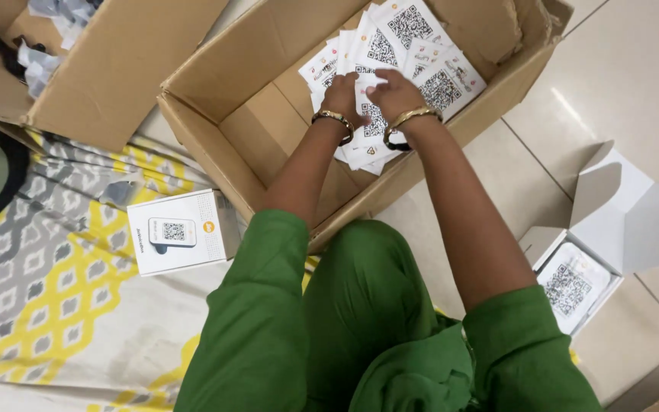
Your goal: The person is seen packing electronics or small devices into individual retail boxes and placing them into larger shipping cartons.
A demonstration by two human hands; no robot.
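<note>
Lying in a loose, overlapping heap, the white cards (390, 46) each carry a black square code pattern and small orange and coloured marks, and they fill the far corner of the big open cardboard box (215, 72) that stands on the floor in front of the person. Both hands are down inside this box on the heap. The left hand (342, 95) is curled with its fingers on the near cards, and the right hand (394, 91) is just beside it, the fingers bent and pinching the edge of one card between the two hands; how firm the left hand's grip is I cannot tell. Each wrist has a gold bangle, and the right wrist also has a dark band. The near half of the box floor is bare brown cardboard. The person wears green clothes, and the knees are close to the box's near wall. To the left of the box, a small closed white carton (181, 233) with a picture of a little device on its top rests on a yellow, grey and white patterned cloth (32, 305). Farther left, a second cardboard box (116, 69) holds some pale and dark items that are too small to identify. On the right, on the tiled floor (634, 69), an open white carton (612, 229) shows another code card inside.
</note>
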